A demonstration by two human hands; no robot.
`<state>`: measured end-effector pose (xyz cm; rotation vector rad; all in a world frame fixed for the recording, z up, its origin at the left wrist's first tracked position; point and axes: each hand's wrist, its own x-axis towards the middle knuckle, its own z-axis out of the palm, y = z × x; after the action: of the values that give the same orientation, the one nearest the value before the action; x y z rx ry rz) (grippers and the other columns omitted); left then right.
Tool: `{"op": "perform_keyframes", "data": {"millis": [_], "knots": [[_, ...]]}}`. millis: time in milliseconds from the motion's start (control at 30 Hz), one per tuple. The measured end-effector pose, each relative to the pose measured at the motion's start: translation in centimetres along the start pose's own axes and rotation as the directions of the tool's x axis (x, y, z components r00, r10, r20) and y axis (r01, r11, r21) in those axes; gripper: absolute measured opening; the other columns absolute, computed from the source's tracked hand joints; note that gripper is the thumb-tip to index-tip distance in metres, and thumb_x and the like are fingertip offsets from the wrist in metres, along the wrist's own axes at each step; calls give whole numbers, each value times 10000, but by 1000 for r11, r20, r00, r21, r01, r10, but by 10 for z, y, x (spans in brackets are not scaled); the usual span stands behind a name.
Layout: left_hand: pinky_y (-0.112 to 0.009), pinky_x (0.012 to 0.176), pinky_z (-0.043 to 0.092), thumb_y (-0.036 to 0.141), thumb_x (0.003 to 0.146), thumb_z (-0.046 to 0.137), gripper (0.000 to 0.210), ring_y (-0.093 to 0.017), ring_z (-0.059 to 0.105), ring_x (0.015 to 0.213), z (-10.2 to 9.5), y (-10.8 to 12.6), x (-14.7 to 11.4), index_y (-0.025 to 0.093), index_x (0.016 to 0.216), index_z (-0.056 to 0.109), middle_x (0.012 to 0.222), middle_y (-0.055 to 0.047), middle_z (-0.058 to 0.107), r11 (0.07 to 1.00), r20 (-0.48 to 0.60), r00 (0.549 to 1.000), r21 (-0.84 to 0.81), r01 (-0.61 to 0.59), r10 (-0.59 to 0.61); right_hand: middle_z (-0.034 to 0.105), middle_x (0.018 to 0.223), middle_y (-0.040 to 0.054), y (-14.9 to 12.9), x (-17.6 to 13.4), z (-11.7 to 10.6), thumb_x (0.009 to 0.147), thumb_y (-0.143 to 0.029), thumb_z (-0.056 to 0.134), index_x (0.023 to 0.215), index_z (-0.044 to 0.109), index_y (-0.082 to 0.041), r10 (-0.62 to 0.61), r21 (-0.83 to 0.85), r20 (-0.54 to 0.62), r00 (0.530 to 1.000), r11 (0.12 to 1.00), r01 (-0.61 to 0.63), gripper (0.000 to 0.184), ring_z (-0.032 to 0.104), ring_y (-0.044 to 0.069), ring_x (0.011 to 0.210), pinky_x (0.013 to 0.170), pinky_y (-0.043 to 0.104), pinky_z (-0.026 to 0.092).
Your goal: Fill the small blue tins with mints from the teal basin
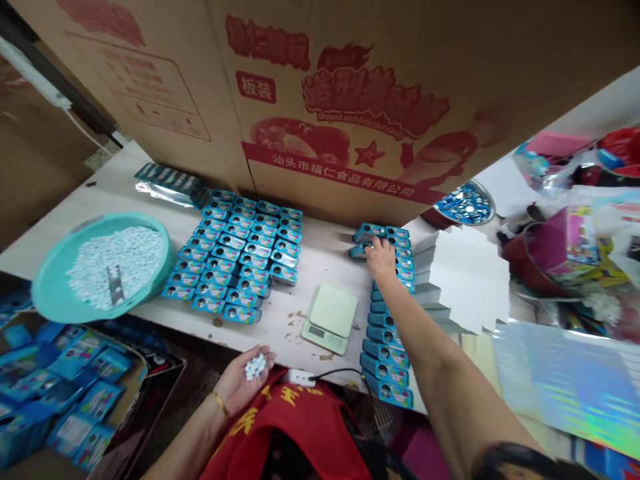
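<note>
Light fingertips would best keep the small blue printed cardboard box [357, 252] from tipping, and a level palm the small white tablets [255, 367]; the right hand [381, 260] reaches forward, palm down, at that box; whether it grips, one cannot tell; the left hand [249, 375], palm up, cups the tablets.

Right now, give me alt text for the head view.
The left hand cups small white pieces; the right hand touches a small blue box. A pale scale lies between two groups of such boxes, with a turquoise basin of similar pieces at left.
</note>
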<state>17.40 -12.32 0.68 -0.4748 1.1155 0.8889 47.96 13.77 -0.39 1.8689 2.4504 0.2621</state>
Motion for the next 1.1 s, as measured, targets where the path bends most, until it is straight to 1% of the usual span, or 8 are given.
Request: {"op": "perform_keyframes", "data": {"millis": [167, 267, 467, 600, 667, 800, 967, 1100], "knots": [[-226, 560, 518, 144, 795, 470, 134, -166, 635, 651, 6, -8, 8, 61, 826, 571, 741, -132, 650, 999, 73, 996, 23, 40, -41, 504, 1073, 94, -43, -77, -38, 804, -133, 397, 930, 596, -195, -317, 44, 40, 948, 948, 315, 244, 418, 214, 888, 802, 355, 280], [-265, 666, 517, 140, 795, 462, 166, -192, 632, 767, 17, -11, 12, 51, 875, 577, 821, -147, 652, 998, 165, 985, 34, 48, -53, 530, 988, 82, -75, -112, -50, 819, -156, 403, 887, 593, -196, -412, 119, 89, 907, 908, 401, 206, 434, 206, 847, 761, 344, 306], [-322, 799, 475, 168, 796, 461, 215, -224, 584, 934, 31, -14, 12, 48, 937, 571, 978, -164, 621, 997, 310, 948, 44, 68, -79, 490, 1139, 111, -119, -151, -60, 832, -237, 449, 1017, 552, -162, -358, 312, 17, 934, 889, 335, 225, 411, 227, 998, 858, 377, 310], [-317, 734, 492, 165, 813, 428, 190, -180, 619, 784, 24, -23, 12, 67, 889, 572, 835, -109, 649, 994, 324, 940, 45, 97, -107, 539, 1016, 90, -155, -184, -74, 842, -246, 435, 1068, 512, -155, -515, 548, 39, 856, 727, 413, 256, 458, 183, 917, 793, 312, 387], [-301, 677, 499, 161, 818, 418, 175, -159, 619, 691, 19, -28, 11, 80, 837, 572, 742, -79, 648, 992, 305, 944, 60, 113, -126, 538, 979, 81, -169, -195, -78, 831, -222, 451, 1085, 491, -153, -543, 600, 71, 837, 693, 399, 266, 462, 177, 896, 761, 300, 410], [-288, 661, 491, 163, 821, 414, 172, -157, 618, 674, 15, -33, 8, 89, 822, 570, 727, -73, 645, 989, 273, 952, 99, 112, -135, 521, 959, 75, -177, -202, -77, 816, -183, 465, 1058, 487, -160, -570, 645, 112, 814, 665, 377, 244, 460, 175, 896, 721, 288, 434], [-269, 632, 485, 166, 823, 415, 178, -153, 616, 647, 11, -36, 6, 87, 796, 572, 686, -69, 635, 986, 257, 956, 125, 113, -142, 518, 964, 71, -178, -203, -73, 807, -205, 479, 1026, 501, -163, -645, 682, 64, 761, 586, 439, 224, 479, 172, 897, 706, 276, 453], [-258, 608, 480, 155, 818, 422, 170, -144, 611, 618, 9, -37, 7, 88, 768, 570, 668, -62, 632, 985, 246, 958, 120, 123, -149, 531, 942, 66, -181, -204, -73, 802, -213, 489, 989, 519, -158, -650, 676, 52, 758, 582, 452, 198, 500, 160, 857, 703, 268, 457]]}}
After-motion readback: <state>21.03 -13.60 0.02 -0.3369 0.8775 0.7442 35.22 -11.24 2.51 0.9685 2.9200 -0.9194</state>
